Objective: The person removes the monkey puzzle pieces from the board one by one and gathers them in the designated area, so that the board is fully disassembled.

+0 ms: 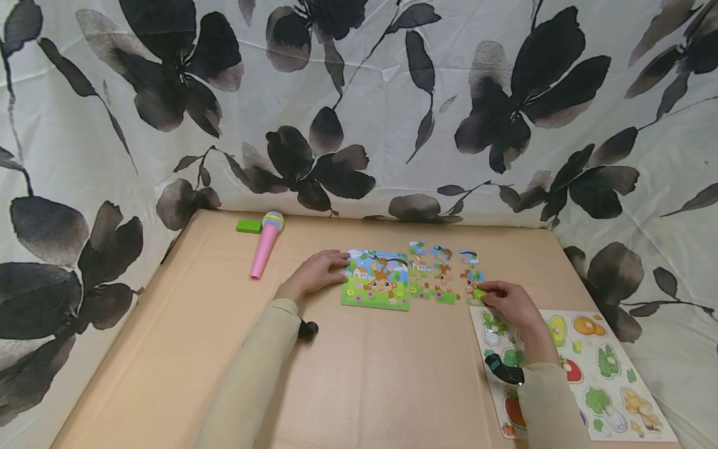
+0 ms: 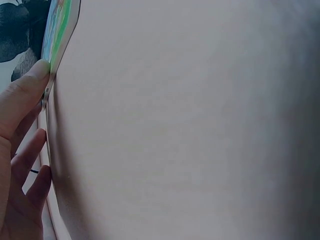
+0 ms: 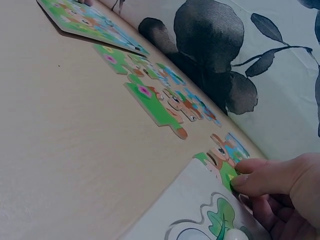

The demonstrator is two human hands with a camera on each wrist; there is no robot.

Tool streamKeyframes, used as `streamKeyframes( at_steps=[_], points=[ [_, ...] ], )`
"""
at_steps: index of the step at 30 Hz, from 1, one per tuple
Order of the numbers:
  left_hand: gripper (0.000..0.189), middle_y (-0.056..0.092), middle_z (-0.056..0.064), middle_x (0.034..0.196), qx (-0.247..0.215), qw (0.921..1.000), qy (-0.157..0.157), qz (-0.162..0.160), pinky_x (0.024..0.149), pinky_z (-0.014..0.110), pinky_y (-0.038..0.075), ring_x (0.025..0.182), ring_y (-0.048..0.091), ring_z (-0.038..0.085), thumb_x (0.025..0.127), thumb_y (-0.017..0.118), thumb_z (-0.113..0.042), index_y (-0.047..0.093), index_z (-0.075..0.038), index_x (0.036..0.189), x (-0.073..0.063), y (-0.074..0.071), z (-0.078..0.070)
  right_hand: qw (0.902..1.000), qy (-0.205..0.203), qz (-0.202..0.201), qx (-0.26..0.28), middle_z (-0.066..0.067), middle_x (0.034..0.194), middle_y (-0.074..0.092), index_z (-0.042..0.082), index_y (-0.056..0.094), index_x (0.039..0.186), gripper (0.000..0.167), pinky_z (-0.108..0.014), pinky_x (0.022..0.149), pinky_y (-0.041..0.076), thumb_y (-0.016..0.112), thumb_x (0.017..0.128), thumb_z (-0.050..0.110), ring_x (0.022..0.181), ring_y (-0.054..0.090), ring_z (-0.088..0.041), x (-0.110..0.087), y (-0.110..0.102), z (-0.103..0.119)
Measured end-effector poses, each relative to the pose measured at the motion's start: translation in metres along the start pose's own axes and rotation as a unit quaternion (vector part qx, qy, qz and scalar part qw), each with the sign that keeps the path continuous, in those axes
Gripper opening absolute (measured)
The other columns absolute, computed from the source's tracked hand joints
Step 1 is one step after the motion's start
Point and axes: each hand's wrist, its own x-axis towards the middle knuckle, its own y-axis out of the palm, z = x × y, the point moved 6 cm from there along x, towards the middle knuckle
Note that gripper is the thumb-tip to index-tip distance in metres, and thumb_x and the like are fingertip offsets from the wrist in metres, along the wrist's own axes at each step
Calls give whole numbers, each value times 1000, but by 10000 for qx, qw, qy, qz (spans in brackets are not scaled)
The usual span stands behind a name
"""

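Observation:
My left hand (image 1: pixel 316 272) holds the left edge of a picture board (image 1: pixel 376 294) with a monkey, flowers and a house on it. In the left wrist view the thumb (image 2: pixel 37 72) lies over the edge of that board. Right of the board are jigsaw pieces (image 1: pixel 445 279) forming the same monkey picture, with a gap before the right-hand column. My right hand (image 1: pixel 515 304) pinches the green bottom piece of that column, a puzzle piece (image 3: pixel 228 175), between thumb and fingers. It sits at the corner of the vegetable board, close to the other pieces.
A white vegetable puzzle board (image 1: pixel 608 330) lies on the table under the right forearm. At the back left are a pink toy microphone (image 1: pixel 265 251) and a green block (image 1: pixel 249 226). A flower-printed cloth (image 1: pixel 387 93) hangs behind the table (image 1: pixel 392 374).

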Motion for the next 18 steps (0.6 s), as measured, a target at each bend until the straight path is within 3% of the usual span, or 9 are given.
streamKeyframes(
  at_steps=[18],
  points=[
    [49, 50, 6, 146, -75, 9999, 97, -3, 117, 43, 25, 140, 36, 27, 90, 72, -27, 62, -4, 131, -1, -2, -3, 10000, 17, -94, 7, -16, 124, 58, 7, 60, 130, 37, -40, 90, 43, 60, 98, 25, 106, 51, -28, -1, -3, 0]
  ],
)
